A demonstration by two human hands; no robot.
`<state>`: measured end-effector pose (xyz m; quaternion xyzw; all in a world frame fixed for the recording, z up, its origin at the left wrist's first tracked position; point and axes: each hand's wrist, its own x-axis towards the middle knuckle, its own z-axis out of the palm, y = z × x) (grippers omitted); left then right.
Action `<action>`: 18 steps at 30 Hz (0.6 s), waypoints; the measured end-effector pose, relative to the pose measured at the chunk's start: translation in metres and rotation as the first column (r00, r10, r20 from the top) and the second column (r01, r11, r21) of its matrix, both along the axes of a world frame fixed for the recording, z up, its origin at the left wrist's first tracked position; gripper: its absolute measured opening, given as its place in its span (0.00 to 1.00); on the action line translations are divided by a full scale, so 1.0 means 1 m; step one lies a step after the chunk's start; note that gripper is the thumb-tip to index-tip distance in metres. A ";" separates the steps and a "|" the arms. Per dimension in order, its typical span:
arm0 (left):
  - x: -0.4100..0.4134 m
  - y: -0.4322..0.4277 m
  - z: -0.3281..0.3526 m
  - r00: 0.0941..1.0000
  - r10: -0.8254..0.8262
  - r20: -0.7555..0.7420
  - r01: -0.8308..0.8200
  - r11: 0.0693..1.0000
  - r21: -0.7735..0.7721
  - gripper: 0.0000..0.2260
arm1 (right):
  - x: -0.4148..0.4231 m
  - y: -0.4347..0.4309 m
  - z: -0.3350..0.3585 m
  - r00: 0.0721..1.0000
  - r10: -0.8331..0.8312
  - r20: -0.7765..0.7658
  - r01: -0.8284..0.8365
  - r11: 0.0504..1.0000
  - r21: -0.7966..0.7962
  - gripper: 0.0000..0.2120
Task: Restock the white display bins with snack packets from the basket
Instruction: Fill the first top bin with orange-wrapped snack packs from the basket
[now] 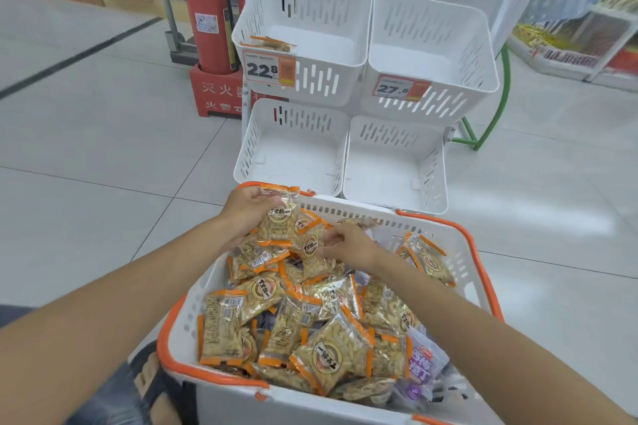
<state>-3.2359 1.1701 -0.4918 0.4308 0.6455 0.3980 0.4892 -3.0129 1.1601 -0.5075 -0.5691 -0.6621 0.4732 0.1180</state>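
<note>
Your left hand has fingers curled round a few snack packets over the far end of the basket; your right hand pinches another packet's edge. They look light, crinkly, slick — grip across the flat body, not the seal. The white display bins stand just beyond, nearly bare.

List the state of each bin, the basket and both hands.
Upper left bin: nearly empty, leftover packet at its front left corner.
Upper right bin: empty.
Lower left bin: empty.
Lower right bin: empty.
Basket: piled with packets.
Left hand: grips held packets over the basket.
Right hand: pinches second packet.
</note>
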 end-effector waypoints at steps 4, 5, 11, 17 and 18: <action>-0.005 0.003 0.002 0.988 0.094 0.126 -0.088 0.994 -0.059 0.16 | 0.002 0.012 0.021 0.973 -0.205 -0.107 0.221 0.960 0.174 0.10; -0.004 0.002 0.005 0.979 0.094 0.179 -0.079 0.993 -0.089 0.16 | 0.005 0.016 0.034 0.940 -0.263 -0.216 0.300 0.941 0.157 0.09; 0.036 -0.016 0.018 0.928 -0.142 0.343 0.193 0.974 -0.118 0.35 | -0.002 0.009 0.050 0.894 -0.214 -0.394 0.233 0.972 0.002 0.09; 0.022 -0.010 0.004 0.910 -0.107 0.400 0.167 0.979 -0.119 0.46 | 0.035 -0.008 0.025 0.869 0.293 0.399 -0.305 0.952 -0.036 0.16; 0.021 -0.011 0.004 0.908 -0.108 0.405 0.173 0.977 -0.128 0.46 | 0.034 -0.014 0.021 0.815 0.350 0.463 -0.359 0.931 -0.071 0.13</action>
